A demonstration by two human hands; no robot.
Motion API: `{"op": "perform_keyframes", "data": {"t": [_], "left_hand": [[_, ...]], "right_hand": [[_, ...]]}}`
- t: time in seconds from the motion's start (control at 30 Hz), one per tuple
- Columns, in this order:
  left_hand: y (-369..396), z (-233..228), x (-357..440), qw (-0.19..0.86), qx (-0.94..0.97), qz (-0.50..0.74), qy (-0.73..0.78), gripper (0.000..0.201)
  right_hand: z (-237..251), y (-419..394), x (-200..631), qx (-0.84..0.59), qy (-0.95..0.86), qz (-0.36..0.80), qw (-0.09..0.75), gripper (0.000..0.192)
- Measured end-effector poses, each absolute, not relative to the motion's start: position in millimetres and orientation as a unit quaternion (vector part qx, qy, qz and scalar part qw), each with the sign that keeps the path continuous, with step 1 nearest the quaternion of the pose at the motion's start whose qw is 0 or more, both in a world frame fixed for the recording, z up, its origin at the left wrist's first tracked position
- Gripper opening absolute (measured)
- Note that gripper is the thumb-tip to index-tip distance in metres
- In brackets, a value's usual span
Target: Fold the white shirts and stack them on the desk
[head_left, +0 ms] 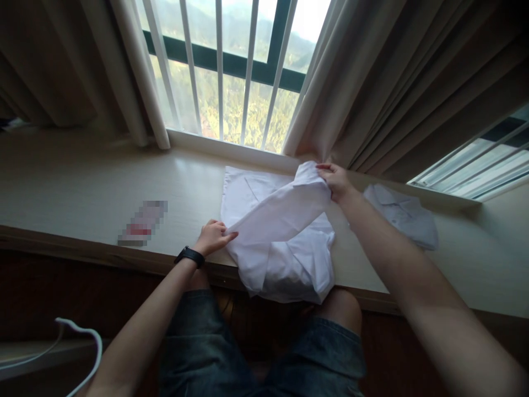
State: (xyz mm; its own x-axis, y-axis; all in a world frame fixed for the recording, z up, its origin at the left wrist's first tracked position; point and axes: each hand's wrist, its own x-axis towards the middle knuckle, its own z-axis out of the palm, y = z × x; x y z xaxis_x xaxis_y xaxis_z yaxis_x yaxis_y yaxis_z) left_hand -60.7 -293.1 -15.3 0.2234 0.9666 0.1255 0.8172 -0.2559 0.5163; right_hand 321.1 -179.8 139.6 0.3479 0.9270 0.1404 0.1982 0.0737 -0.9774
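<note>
- Left hand (212, 236), black watch (189, 256) on the wrist, curled shut with fingertips pinching the near end of a folded band of the white shirt (281, 242).
- Rests low on the windowsill ledge (82, 182), at the shirt's left edge.
- Farther left on the ledge, well apart from the hand: a small flat item (142, 223), blurred, red and pale, not identifiable.
- White shirt lying on the ledge in front of the window (231, 77), lower hem hanging just over the front edge above the knees.
- Thin, plain white cloth, lightly creased; body spread flat, roughly square, with a seam line showing near the upper left.
- One sleeve or side panel drawn up as a long diagonal band, stretched taut from lower left to upper right across the body.
- Right hand (336, 182), closed on the far end of that band, thumb and fingers gripping bunched cloth, raised slightly above the ledge near the curtain (372, 82).
- Just right of that forearm: second white garment (403, 215), folded small, collar and buttons visible, lying on the ledge apart from the first.
- Below: dark denim shorts (256, 353); white cable (82, 342) at lower left.
</note>
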Motion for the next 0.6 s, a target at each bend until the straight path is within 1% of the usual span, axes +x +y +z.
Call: {"op": "perform_keyframes", "data": {"t": [0.1,0.13,0.17,0.2,0.27,0.33,0.37,0.4,0.47,0.5,0.53,0.6], "left_hand": [[-294,-32,-56,0.133,0.758,0.249,0.588,0.041],[-296,-35,-53,0.119,0.752,0.26,0.593,0.039],[-299,-38,-49,0.104,0.745,0.274,0.598,0.039],[-304,-39,-45,0.088,0.737,0.292,0.604,0.04],[-321,-36,-33,0.056,0.73,0.324,0.599,0.043],[-342,-29,-19,0.037,0.757,0.334,0.561,0.039],[-353,-25,-11,0.038,0.782,0.326,0.53,0.035],[-364,-21,-3,0.043,0.809,0.31,0.498,0.033],[-380,-18,8,0.05,0.842,0.269,0.465,0.035],[-385,-19,12,0.052,0.846,0.251,0.467,0.037],[-387,-22,14,0.053,0.845,0.238,0.476,0.04],[-388,-30,13,0.057,0.84,0.224,0.492,0.043]], "right_hand": [[96,-178,332,-0.659,-0.427,0.344,0.515,0.013],[87,-179,336,-0.665,-0.423,0.35,0.506,0.015],[79,-181,339,-0.666,-0.422,0.361,0.499,0.02],[72,-183,341,-0.664,-0.426,0.374,0.487,0.031],[63,-184,344,-0.659,-0.465,0.395,0.44,0.064],[54,-183,342,-0.658,-0.548,0.378,0.353,0.093],[49,-181,339,-0.66,-0.596,0.348,0.296,0.101],[43,-178,337,-0.666,-0.637,0.308,0.235,0.106],[31,-174,330,-0.687,-0.685,0.209,0.123,0.105],[25,-172,326,-0.698,-0.695,0.156,0.073,0.099],[20,-171,323,-0.708,-0.697,0.107,0.029,0.088],[10,-171,318,-0.716,-0.696,0.042,-0.035,0.061]]}}
